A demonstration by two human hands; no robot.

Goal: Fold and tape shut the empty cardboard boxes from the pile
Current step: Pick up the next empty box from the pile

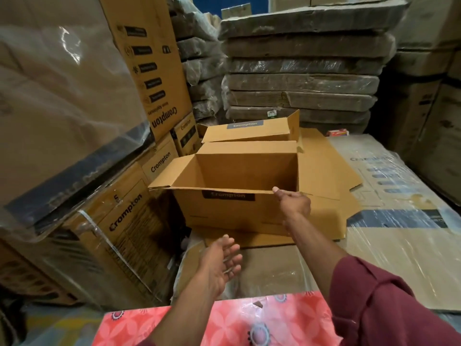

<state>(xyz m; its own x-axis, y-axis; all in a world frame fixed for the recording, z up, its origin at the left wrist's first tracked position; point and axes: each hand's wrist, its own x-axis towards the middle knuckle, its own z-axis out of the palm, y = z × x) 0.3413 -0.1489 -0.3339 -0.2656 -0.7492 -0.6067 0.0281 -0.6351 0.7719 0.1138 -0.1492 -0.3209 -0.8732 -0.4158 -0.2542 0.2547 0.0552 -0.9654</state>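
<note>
An open cardboard box (232, 211) stands mid-scene on flattened cardboard (324, 166), its flaps spread. The right hand (294, 202) pinches the near flap's edge at the right end. The left hand (222, 263) hovers nearer, palm up, fingers relaxed, holding nothing.

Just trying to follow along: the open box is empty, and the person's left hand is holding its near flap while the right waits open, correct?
Not quite: in the head view the right hand holds the near flap of the empty open box; the left hand waits open.
</note>
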